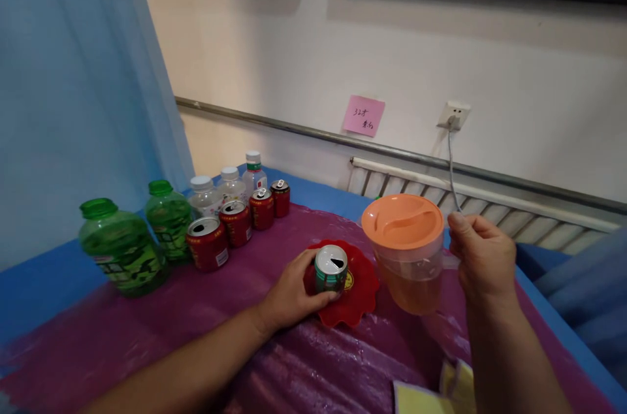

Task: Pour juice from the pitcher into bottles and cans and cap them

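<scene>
My left hand [296, 290] is wrapped round a green drink can [331, 268] with an opened top. The can stands upright over a red scalloped plate [360, 296]. In my right hand [482, 254] is the handle of a clear plastic pitcher [414, 277] with an orange lid. Amber liquid partly fills the pitcher, which is held up just right of the plate and roughly upright. The inside of the can is too dark to make out.
Red cans [208, 244] stand in a row at the left, beside clear bottles [206, 195] and two green jugs [122, 247]. Yellow cloths [424, 398] lie at the front. Purple sheeting [196, 329] covers the blue table. Behind are a radiator [386, 179] and a plugged-in cord [451, 166].
</scene>
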`<state>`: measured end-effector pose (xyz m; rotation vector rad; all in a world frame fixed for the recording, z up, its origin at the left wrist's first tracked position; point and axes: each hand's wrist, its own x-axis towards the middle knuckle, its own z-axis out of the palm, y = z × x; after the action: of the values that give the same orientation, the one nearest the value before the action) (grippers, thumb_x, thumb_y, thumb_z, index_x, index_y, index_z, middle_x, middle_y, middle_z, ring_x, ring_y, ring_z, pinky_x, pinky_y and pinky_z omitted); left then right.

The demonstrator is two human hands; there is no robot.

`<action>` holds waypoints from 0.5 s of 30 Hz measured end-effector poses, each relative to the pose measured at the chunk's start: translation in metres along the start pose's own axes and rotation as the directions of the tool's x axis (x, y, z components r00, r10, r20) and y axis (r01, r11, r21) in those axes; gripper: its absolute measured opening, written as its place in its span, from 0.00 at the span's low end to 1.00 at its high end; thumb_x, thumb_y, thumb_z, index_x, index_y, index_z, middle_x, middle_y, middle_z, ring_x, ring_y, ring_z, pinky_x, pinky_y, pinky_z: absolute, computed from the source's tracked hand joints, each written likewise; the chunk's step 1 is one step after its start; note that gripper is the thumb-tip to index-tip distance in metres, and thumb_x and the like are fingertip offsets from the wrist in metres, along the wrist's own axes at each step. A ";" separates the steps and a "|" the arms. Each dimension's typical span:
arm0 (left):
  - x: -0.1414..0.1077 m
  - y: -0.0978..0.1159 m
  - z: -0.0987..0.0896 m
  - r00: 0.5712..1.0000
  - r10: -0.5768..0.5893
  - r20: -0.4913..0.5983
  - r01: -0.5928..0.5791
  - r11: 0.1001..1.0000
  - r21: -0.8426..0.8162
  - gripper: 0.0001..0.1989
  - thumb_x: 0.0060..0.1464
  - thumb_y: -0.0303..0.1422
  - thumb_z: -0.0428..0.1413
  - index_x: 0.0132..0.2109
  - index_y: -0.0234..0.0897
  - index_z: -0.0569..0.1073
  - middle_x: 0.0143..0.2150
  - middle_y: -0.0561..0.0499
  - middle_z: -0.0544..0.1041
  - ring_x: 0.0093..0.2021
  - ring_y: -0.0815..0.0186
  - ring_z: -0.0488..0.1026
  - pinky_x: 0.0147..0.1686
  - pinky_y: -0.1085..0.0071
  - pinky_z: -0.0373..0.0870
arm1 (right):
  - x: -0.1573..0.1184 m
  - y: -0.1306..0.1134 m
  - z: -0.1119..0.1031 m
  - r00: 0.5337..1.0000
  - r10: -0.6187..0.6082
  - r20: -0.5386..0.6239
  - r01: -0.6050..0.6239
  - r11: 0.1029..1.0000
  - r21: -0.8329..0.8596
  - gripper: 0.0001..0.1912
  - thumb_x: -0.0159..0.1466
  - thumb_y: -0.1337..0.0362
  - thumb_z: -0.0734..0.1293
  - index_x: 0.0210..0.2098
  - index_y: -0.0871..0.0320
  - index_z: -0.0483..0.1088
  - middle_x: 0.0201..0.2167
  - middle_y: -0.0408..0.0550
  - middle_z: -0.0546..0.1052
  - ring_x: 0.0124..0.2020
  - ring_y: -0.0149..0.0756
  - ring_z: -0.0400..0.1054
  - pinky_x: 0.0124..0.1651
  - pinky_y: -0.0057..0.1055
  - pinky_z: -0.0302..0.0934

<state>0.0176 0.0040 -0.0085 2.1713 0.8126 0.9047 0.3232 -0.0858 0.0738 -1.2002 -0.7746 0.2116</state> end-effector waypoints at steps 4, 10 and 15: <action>0.000 -0.003 0.000 0.996 -0.063 -0.066 0.067 0.996 0.058 0.37 0.45 0.40 0.69 0.62 0.40 0.69 0.61 0.44 0.76 0.60 0.50 0.73 0.62 0.53 0.68 | 0.003 0.012 0.000 0.999 0.030 0.014 -0.030 1.000 -0.005 0.24 0.51 0.47 0.79 0.22 0.58 0.68 0.15 0.35 0.63 0.18 0.25 0.52 0.21 0.25 0.46; 0.000 -0.007 0.002 0.992 -0.060 -0.111 0.078 0.982 0.174 0.36 0.43 0.45 0.70 0.60 0.42 0.72 0.56 0.44 0.78 0.57 0.48 0.73 0.60 0.50 0.68 | 0.004 0.020 0.000 0.997 0.059 0.051 -0.058 0.998 -0.022 0.24 0.52 0.47 0.79 0.22 0.57 0.67 0.15 0.34 0.61 0.18 0.24 0.50 0.20 0.26 0.44; 0.000 -0.009 0.005 0.991 -0.045 -0.126 0.071 0.975 0.210 0.36 0.41 0.43 0.71 0.58 0.42 0.73 0.55 0.44 0.77 0.57 0.48 0.72 0.59 0.51 0.68 | 0.004 0.020 -0.001 0.995 0.072 0.067 -0.071 0.997 -0.020 0.24 0.51 0.47 0.79 0.21 0.57 0.67 0.15 0.35 0.62 0.18 0.24 0.50 0.20 0.26 0.44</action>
<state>0.0191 0.0077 -0.0184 2.2794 1.0706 0.9639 0.3317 -0.0763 0.0574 -1.2437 -0.7947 0.3061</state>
